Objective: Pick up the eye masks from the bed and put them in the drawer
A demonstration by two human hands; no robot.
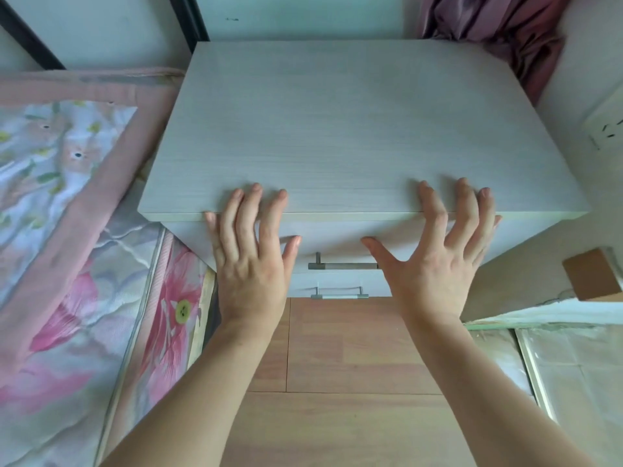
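at the centre of the frame: a pale wood-grain nightstand [354,129] seen from above, its top slab filling the middle.
left hand [251,251]: fingers spread wide and straight, holding nothing; fingertips reach over the front edge of the nightstand top, palm in front of the upper drawer face.
right hand [438,254]: likewise spread wide, holding nothing; fingers lie over the front edge of the top, thumb pointing toward the frame centre.
upper drawer [337,242]: pushed in under the top slab, between the two hands; its dark metal bar handle [344,265] shows between the thumbs.
lower drawer: only a strip shows, with a lighter silver handle [338,294] just below the dark one.
eye masks: none in sight; whether they are in a drawer cannot be told.
left of the frame: bed [67,230] with floral cover and pink border, just beside the nightstand.
lower centre: wooden floor [337,382].
upper right: purple curtain [499,32]; a wall socket [606,126] at the right edge.
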